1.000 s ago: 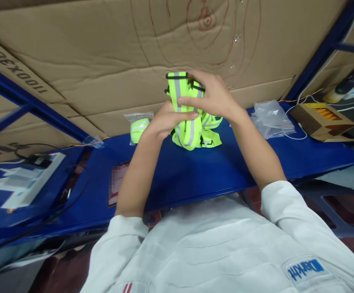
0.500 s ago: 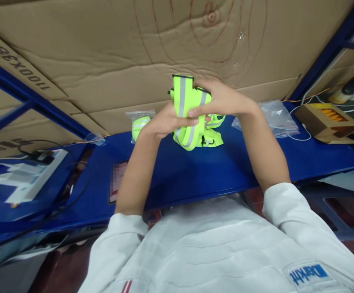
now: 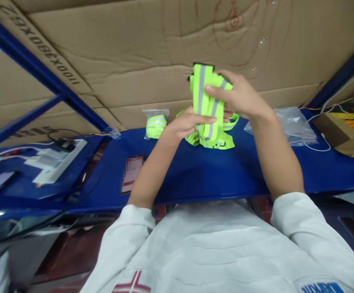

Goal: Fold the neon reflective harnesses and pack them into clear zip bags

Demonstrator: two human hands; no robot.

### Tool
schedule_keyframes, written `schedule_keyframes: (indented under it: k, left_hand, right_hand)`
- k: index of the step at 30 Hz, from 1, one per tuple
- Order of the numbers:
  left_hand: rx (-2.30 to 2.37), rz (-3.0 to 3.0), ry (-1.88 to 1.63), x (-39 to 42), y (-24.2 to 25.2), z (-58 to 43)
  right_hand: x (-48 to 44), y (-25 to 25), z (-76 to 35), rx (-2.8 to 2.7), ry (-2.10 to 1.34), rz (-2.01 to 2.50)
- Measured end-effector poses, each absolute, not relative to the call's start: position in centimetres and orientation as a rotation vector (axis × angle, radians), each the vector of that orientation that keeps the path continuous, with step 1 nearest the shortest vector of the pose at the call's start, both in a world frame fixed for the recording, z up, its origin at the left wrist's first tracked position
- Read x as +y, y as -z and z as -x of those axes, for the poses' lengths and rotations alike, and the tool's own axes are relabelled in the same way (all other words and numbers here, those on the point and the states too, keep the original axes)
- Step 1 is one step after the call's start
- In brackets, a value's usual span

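Both my hands hold a folded neon-yellow reflective strap point(image 3: 206, 110) with grey stripes above the blue shelf point(image 3: 213, 175). My left hand point(image 3: 186, 124) grips its lower middle, thumb laid across the front. My right hand point(image 3: 238, 97) closes around the upper fold from the right. The strap's loose lower loops rest on the shelf. A small clear bag holding another rolled yellow strap point(image 3: 155, 124) lies on the shelf to the left of my hands.
Brown cardboard point(image 3: 164, 53) backs the shelf. Empty clear plastic bags point(image 3: 293, 124) lie to the right, with an open cardboard box point(image 3: 344, 134) beyond them. A phone point(image 3: 132, 173) lies on the shelf at left. A white power strip point(image 3: 57, 160) and cables sit far left.
The view has shifted, so everything sits further right in frame. My hands have kept hold of the strap and pressed its folds tighter together.
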State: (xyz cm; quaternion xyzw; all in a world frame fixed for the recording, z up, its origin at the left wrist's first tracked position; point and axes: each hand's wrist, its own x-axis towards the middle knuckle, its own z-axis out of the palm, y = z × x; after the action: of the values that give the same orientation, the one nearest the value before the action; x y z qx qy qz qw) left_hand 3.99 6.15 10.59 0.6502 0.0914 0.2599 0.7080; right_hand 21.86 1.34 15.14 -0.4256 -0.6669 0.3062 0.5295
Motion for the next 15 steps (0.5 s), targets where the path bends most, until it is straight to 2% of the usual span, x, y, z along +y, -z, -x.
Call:
schedule_keyframes:
  k: [6, 11, 15]
  left_hand:
    - [0.11, -1.752, -0.496, 6.0, -13.0, -1.8]
    - [0.196, -1.998, -0.375, 6.7, -14.5, -0.4]
    - [0.226, -2.131, -0.349, 6.7, -15.1, 0.1]
  right_hand:
    - [0.4, -15.7, -20.0, -1.447, -1.021, 0.845]
    - [-0.1, -15.8, -19.3, -1.447, -0.995, 0.865]
    - [0.6, -15.8, -19.6, -1.475, -1.126, 0.866]
